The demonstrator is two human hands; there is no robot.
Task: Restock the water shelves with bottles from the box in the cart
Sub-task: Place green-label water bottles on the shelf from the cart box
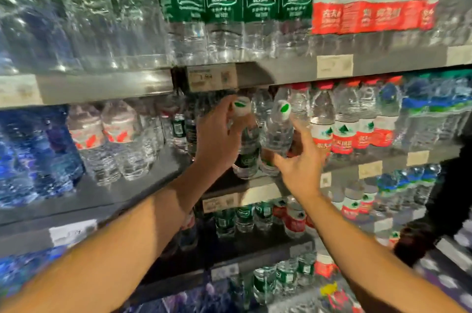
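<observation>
Two small green-labelled water bottles with white caps lean at the front edge of the middle shelf (258, 191). My left hand (219, 139) grips the left bottle (246, 152) around its neck and upper body. My right hand (300, 159) is wrapped round the lower body of the right bottle (277, 131), thumb spread to the left, fingers behind it. Both bottles tilt with their caps toward me. The box and the cart are out of view.
Red-labelled bottles (352, 131) fill the same shelf to the right, more clear bottles (115, 141) stand to the left. Big green-labelled bottles (242, 6) line the shelf above. Lower shelves (255, 220) hold small green and red bottles. A dark figure (439, 205) stands at the right edge.
</observation>
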